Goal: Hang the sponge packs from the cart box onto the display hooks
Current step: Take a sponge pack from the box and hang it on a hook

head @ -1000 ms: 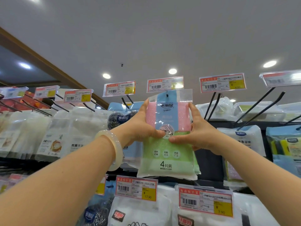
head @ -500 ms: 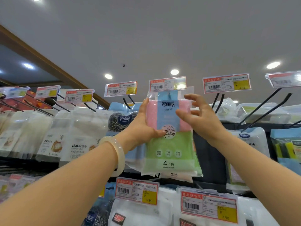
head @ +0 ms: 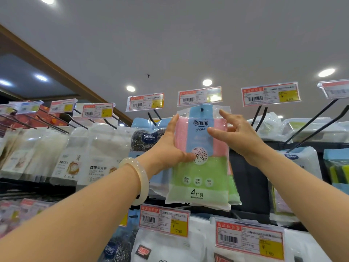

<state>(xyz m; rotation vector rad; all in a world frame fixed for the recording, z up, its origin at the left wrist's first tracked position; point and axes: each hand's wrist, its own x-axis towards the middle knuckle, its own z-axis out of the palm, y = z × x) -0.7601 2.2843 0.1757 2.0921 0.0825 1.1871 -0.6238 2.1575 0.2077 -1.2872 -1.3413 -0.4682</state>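
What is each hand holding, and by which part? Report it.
The left hand grips the sponge pack by its left edge, thumb on the front. The right hand holds nothing, fingers spread by the pack's upper right.

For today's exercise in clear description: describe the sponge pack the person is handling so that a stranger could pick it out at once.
Look at the upper row of display hooks under the ceiling, at the hook below the middle price tag. The sponge pack hangs there, held by the left hand, with the right hand beside it. Unlike the white cloth packs to its left, it is pink, blue and green.
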